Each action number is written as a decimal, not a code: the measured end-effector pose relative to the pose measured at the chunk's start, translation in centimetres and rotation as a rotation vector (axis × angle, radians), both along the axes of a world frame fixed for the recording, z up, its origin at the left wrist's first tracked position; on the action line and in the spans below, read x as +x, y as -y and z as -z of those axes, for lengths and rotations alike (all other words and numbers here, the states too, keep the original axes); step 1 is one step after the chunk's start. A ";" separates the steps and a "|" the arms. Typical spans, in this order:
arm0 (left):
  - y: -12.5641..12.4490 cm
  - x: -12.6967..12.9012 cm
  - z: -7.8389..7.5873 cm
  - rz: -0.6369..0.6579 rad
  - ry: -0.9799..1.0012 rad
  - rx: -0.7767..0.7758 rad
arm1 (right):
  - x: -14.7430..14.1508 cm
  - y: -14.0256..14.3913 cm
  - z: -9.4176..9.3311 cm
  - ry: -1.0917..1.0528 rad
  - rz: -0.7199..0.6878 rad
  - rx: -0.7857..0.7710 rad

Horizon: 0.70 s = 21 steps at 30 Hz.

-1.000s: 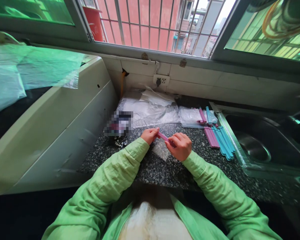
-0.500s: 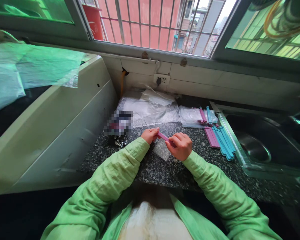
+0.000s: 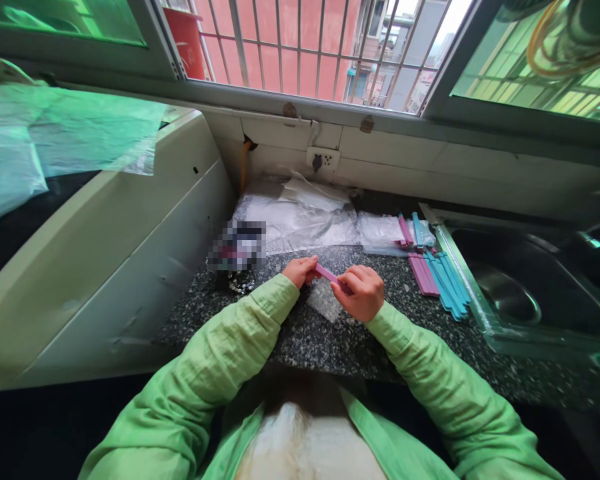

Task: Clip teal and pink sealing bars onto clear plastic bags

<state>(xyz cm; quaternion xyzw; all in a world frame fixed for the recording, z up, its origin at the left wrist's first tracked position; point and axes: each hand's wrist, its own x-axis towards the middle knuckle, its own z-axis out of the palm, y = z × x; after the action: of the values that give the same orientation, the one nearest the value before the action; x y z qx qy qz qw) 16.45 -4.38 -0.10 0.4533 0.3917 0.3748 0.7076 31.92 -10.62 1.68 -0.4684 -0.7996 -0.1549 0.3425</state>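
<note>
At the centre of the frame, the left hand point(image 3: 299, 271) and the right hand point(image 3: 363, 292) are both pinching a pink sealing clip point(image 3: 326, 273) closed over a small clear plastic bag point(image 3: 324, 300).

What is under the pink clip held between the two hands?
A small clear plastic bag hangs below the pink clip, over the speckled countertop. The right hand and left hand hide the clip's ends.

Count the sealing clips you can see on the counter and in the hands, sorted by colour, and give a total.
Pink clips: about 5 – 1 held between the left hand and right hand, 1 on the clear bags, roughly 3 in the loose pile.
Blue clips: about 5 – 1 on the bags, roughly 4 in the pile.
Total: about 10; the piled clips overlap.
</note>
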 end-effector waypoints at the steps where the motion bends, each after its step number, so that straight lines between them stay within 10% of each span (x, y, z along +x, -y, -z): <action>1: 0.0 0.0 0.1 -0.001 0.001 -0.004 | 0.0 0.0 0.0 -0.001 -0.001 0.000; 21: 0.0 0.1 0.1 0.001 0.058 -0.056 | 0.0 0.1 -0.2 -0.012 -0.012 0.006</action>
<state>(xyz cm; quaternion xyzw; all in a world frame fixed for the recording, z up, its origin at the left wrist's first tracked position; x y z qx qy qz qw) 16.54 -4.38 -0.21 0.4224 0.3809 0.3764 0.7314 31.90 -10.75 1.91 -0.4636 -0.7998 -0.1526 0.3495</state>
